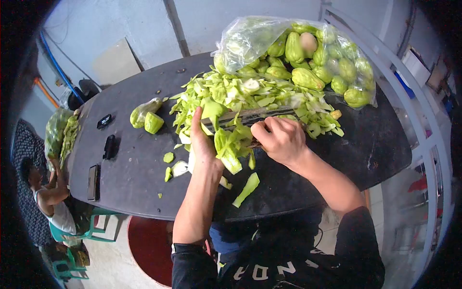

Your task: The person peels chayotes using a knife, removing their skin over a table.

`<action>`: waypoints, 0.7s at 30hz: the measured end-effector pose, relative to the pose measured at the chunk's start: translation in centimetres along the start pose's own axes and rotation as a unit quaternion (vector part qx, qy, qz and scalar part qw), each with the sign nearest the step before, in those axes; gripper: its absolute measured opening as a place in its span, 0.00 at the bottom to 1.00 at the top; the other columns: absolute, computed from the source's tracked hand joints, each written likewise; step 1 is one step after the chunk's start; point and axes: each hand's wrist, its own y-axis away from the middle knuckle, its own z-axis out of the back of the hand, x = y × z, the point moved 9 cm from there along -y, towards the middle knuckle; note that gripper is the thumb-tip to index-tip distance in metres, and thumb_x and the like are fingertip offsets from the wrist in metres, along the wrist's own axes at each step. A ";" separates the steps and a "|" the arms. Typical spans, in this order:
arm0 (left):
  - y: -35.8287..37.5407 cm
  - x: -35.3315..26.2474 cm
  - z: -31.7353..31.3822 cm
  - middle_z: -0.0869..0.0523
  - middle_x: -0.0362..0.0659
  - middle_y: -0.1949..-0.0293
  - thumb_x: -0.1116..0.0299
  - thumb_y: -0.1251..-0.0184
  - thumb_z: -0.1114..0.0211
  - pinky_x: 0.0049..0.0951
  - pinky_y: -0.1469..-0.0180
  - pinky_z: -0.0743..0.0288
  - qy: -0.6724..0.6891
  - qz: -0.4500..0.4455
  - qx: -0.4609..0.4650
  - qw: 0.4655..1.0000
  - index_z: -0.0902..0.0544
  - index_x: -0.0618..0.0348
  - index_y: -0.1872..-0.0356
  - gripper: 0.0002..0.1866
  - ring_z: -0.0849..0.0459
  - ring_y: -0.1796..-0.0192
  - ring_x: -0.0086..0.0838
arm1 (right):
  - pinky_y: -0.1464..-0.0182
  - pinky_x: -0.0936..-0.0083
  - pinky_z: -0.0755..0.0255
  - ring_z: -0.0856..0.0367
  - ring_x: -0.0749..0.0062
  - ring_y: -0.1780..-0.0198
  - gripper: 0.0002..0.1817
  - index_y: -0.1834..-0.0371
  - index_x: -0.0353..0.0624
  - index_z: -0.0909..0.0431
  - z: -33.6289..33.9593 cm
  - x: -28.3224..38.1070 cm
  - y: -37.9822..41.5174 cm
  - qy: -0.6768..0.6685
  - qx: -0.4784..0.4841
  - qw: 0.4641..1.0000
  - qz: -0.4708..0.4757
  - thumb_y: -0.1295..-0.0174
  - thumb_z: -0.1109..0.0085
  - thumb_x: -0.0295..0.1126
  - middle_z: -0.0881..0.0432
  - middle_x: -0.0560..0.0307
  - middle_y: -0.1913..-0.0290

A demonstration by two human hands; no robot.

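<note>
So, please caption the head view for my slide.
Left hand and right hand at work among green peelings, near bagged chayotes.

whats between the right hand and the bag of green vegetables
Between right hand and bag, the head view shows a heap of green cuttings and, nearer the hand, a dark streaked strip.

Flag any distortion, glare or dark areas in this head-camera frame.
Head view: strong fisheye distortion, bowing the railing; black vignetting in the corners; pale sheen on the clear plastic bag; the left hand and right hand read fairly clearly, no obvious motion blur.
</note>
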 end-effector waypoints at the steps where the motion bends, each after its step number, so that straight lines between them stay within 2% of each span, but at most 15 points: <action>1: 0.2 -0.2 -0.1 0.17 0.48 0.48 0.44 0.31 0.44 0.46 0.42 0.24 0.005 -0.010 -0.011 1.000 0.23 0.56 0.42 0.28 0.18 0.47 0.41 | 0.78 0.73 0.26 0.21 0.69 0.78 0.04 0.69 0.48 0.28 0.0 -0.1 -0.1 0.000 0.000 1.000 0.000 0.46 0.43 0.29 0.29 0.61 0.79; 3: 0.4 -0.2 -0.2 0.16 0.47 0.48 0.45 0.30 0.44 0.45 0.42 0.23 0.009 -0.018 -0.022 1.000 0.23 0.56 0.42 0.27 0.17 0.48 0.40 | 0.78 0.71 0.25 0.20 0.67 0.79 0.04 0.68 0.48 0.28 0.3 -0.7 -0.3 -0.012 -0.010 1.000 -0.019 0.45 0.43 0.29 0.27 0.59 0.78; 5: 0.3 -1.4 -0.3 0.16 0.46 0.47 0.48 0.30 0.43 0.42 0.41 0.23 -0.043 -0.080 -0.017 0.996 0.23 0.56 0.42 0.25 0.17 0.47 0.37 | 0.78 0.69 0.25 0.19 0.66 0.79 0.04 0.68 0.48 0.27 0.3 -1.3 -0.2 -0.020 -0.005 0.999 -0.025 0.45 0.43 0.29 0.26 0.59 0.78; 8: 0.0 -1.3 -0.1 0.15 0.46 0.49 0.53 0.30 0.41 0.41 0.42 0.22 -0.002 -0.056 -0.012 0.998 0.22 0.58 0.43 0.23 0.16 0.48 0.38 | 0.78 0.66 0.24 0.18 0.63 0.78 0.04 0.66 0.48 0.26 0.5 -1.8 -0.1 -0.051 0.011 0.998 -0.030 0.44 0.43 0.28 0.23 0.57 0.77; 10: 0.3 -1.6 -0.3 0.16 0.46 0.48 0.53 0.30 0.40 0.39 0.40 0.23 -0.035 -0.061 -0.012 0.997 0.23 0.58 0.43 0.23 0.16 0.47 0.36 | 0.79 0.65 0.24 0.18 0.61 0.78 0.05 0.65 0.48 0.25 0.8 -1.8 -0.2 -0.078 0.024 0.996 -0.029 0.44 0.43 0.28 0.24 0.56 0.78; 11: 0.2 -1.6 -0.7 0.15 0.46 0.49 0.53 0.30 0.41 0.39 0.41 0.22 -0.024 -0.067 0.004 0.997 0.23 0.58 0.43 0.22 0.16 0.48 0.37 | 0.75 0.61 0.27 0.20 0.54 0.76 0.15 0.69 0.46 0.29 0.6 -2.2 -0.1 -0.095 0.037 0.993 -0.067 0.59 0.34 0.23 0.26 0.56 0.77; 12: 0.1 -1.7 -1.1 0.15 0.46 0.50 0.54 0.29 0.42 0.39 0.42 0.22 -0.014 -0.073 0.020 0.997 0.23 0.59 0.44 0.21 0.15 0.49 0.38 | 0.75 0.61 0.27 0.20 0.54 0.76 0.15 0.69 0.46 0.29 0.5 -2.2 -0.1 -0.094 0.036 0.993 -0.067 0.59 0.34 0.23 0.26 0.56 0.77; 16: 0.2 -0.4 -1.0 0.15 0.46 0.51 0.53 0.30 0.40 0.39 0.48 0.19 -0.050 -0.045 0.040 0.997 0.24 0.58 0.45 0.22 0.15 0.50 0.36 | 0.74 0.59 0.26 0.19 0.52 0.75 0.15 0.65 0.46 0.29 -0.3 -3.2 0.2 -0.089 0.023 0.992 -0.086 0.56 0.36 0.22 0.25 0.55 0.77; 17: 0.0 0.0 -0.9 0.15 0.46 0.52 0.53 0.30 0.42 0.40 0.56 0.17 -0.040 -0.041 0.012 0.998 0.24 0.57 0.46 0.21 0.15 0.52 0.36 | 0.76 0.59 0.24 0.17 0.53 0.75 0.12 0.63 0.46 0.28 -0.5 -3.4 0.3 -0.076 0.025 0.993 -0.085 0.50 0.39 0.25 0.23 0.54 0.77; 18: 0.0 0.1 -1.0 0.15 0.46 0.52 0.53 0.30 0.42 0.40 0.56 0.17 -0.040 -0.040 0.015 0.998 0.24 0.57 0.46 0.21 0.15 0.52 0.36 | 0.77 0.59 0.23 0.16 0.54 0.76 0.09 0.60 0.47 0.27 -0.7 -3.7 0.3 -0.063 0.027 0.994 -0.083 0.44 0.42 0.27 0.21 0.53 0.77; 21: 0.4 1.1 -2.2 0.16 0.46 0.53 0.53 0.29 0.43 0.40 0.60 0.19 -0.048 0.004 0.100 0.994 0.24 0.57 0.45 0.21 0.16 0.55 0.35 | 0.75 0.57 0.22 0.16 0.50 0.74 0.09 0.60 0.48 0.28 -2.3 -5.5 0.7 -0.035 0.055 0.989 -0.130 0.43 0.43 0.27 0.19 0.50 0.75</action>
